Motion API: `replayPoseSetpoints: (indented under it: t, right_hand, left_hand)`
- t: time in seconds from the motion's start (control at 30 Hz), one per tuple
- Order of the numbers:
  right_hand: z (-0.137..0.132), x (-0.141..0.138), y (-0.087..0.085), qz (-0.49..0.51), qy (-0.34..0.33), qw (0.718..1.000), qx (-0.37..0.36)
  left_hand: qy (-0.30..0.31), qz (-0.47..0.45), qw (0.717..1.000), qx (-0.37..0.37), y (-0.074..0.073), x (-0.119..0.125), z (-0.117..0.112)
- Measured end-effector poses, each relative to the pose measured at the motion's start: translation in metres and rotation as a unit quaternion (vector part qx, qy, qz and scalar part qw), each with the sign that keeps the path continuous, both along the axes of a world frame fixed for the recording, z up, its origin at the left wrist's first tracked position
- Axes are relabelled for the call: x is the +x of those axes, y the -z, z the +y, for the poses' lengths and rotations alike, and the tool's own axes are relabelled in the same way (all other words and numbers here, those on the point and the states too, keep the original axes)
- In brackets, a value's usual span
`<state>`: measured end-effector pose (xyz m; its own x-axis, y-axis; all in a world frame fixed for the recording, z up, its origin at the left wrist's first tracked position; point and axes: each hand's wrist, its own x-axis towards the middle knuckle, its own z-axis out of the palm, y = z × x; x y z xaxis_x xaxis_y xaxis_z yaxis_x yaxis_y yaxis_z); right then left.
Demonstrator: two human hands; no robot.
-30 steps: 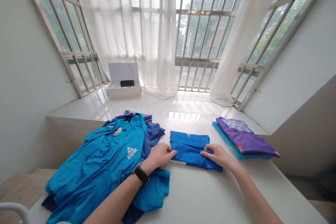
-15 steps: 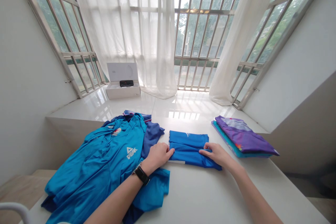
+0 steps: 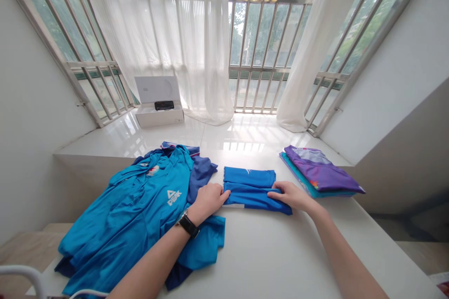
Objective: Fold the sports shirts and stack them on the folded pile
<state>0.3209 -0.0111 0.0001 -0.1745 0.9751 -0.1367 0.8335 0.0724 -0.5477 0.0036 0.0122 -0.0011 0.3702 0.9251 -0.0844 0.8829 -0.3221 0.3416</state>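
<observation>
Head view: two hands flank one folded blue shirt (image 3: 249,190) on a white tabletop (image 3: 245,261). The left hand (image 3: 208,201), fingers together and relaxed, touches the shirt's left edge and grips nothing. The right hand (image 3: 293,196) lies across the shirt's right end; whether it pinches the cloth cannot be told. Also shown: one heap of blue sportswear (image 3: 140,210) at left, two folded jerseys (image 3: 321,173), purple over teal, at right, and one open white box (image 3: 159,114) beyond.

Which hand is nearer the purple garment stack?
Right. The right hand lies on the folded blue garment, close beside the purple garment stack; the left hand is farther, across that garment.
</observation>
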Motion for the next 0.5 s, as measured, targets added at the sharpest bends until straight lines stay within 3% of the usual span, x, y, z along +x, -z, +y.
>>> replayPoseSetpoints:
  t: [0.37,0.5]
  right_hand:
    - [-0.0005,0.0001,0.0016,-0.036,0.017,0.999,0.01]
    - [0.001,-0.0015,0.0025,-0.048,0.023,0.998,0.021]
  left_hand:
    - [0.002,0.044,0.999,0.018,0.0006,0.0007,-0.0014]
    - [0.007,0.071,0.996,0.056,-0.0017,0.0001,-0.0043]
